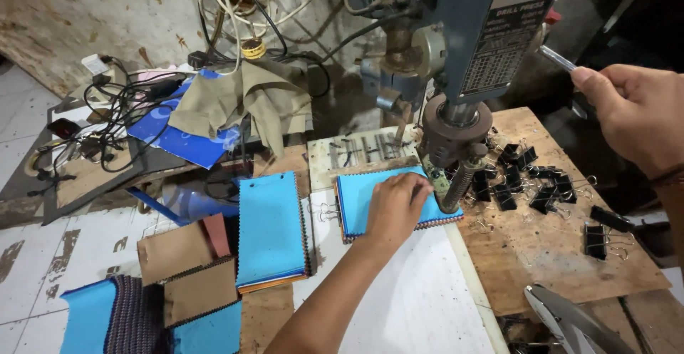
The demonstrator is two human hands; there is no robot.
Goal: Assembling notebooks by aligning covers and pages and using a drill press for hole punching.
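A blue swatch stack (356,196) is pinned flat on the press table (356,156) by the left hand (396,208), whose fingers are spread and pressed down on the top sheet. The stack's right end lies just under the drill head (453,136), so the hold seems meant to keep the layers from shifting or lifting beneath the bit. The stack's saw-toothed edges are lined up, which suggests it is treated as one block.

The right hand (636,111) is closed around the metal feed lever (557,59), up and to the right of the head, where the spindle can be brought down while the other hand steadies the work.

A second blue stack (271,229), with holes along its top edge, rests to the left on the tabletop (399,304), well apart from the drill. Brown swatches (187,268) lie further left. Black binder clips (531,179) are scattered on the wooden board (556,254) to the right of the drill, near enough to be picked up. A crumpled cloth (242,104) and tangled cables (114,111) sit behind.
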